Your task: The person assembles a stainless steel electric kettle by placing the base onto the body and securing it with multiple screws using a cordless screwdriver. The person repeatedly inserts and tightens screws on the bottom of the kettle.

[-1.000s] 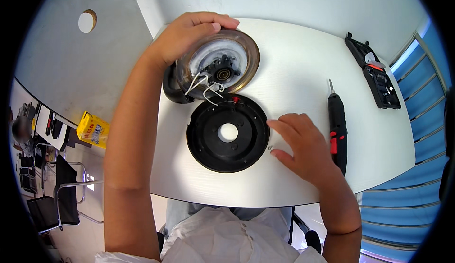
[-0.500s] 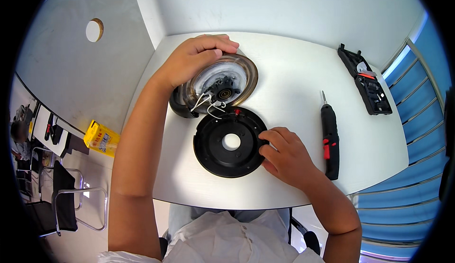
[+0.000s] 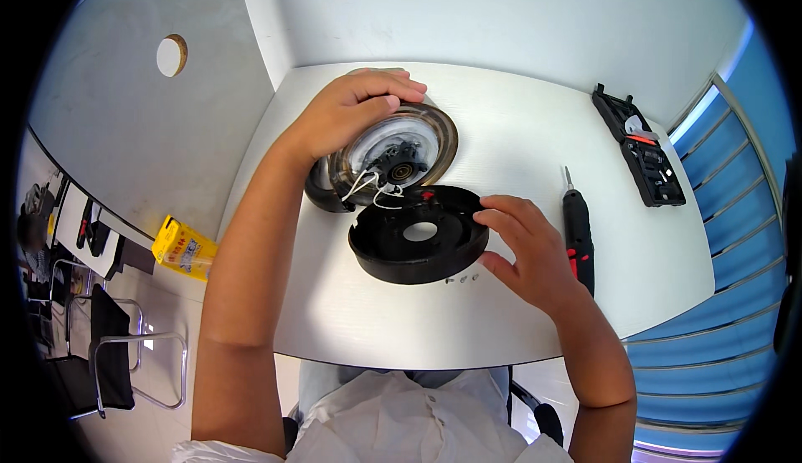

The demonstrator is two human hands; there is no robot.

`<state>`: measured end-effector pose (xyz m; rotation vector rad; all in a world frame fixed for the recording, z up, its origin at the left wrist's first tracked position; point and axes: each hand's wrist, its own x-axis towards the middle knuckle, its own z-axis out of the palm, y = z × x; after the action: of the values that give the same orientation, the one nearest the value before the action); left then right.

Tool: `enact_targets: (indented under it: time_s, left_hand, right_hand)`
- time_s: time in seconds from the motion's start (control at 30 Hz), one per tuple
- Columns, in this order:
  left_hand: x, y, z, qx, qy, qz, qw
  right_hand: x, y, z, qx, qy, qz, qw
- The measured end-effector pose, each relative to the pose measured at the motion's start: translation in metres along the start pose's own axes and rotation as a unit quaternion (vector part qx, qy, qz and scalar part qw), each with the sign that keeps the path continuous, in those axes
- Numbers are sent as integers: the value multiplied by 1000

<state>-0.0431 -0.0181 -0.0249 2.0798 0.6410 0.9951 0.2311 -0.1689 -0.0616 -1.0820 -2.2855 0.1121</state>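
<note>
My left hand (image 3: 363, 108) is wrapped over the upper edge of a round part with a translucent brown rim (image 3: 447, 152), which leans tilted on the table. Its middle holds a black hub (image 3: 401, 166), and white wires (image 3: 361, 186) run from there toward a black dish-shaped cover (image 3: 393, 269) with a hole in its centre. My right hand (image 3: 530, 250) grips the right edge of this cover, fingers at the rim and thumb lower down. The cover is tilted, its near wall showing. Several small screws (image 3: 463, 279) lie just in front of it.
A black and red electric screwdriver (image 3: 578, 221) lies right of my right hand. Farther right is an opened black tool case (image 3: 643, 150). The white table (image 3: 401, 329) has a curved front edge; metal rails (image 3: 710, 317) stand at the right. A yellow package (image 3: 182, 247) is at the left.
The black cover has tipped up, near side raised, uncovering the screws in front of it. My right hand moved with it, slightly right; my left hand stays on the round part.
</note>
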Motion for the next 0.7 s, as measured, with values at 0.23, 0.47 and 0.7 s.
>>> enact_targets:
  time_s: [0.23,0.47,0.7]
  left_hand:
    - [-1,3,2,2,10,-15,1000]
    - [1,6,4,5,21,-20,1000]
    - [12,12,8,-48,12,-98,994]
  right_hand:
    - [28,4,3,102,26,76,992]
    - [64,8,12,135,38,140,980]
    - [76,40,13,158,4,128,979]
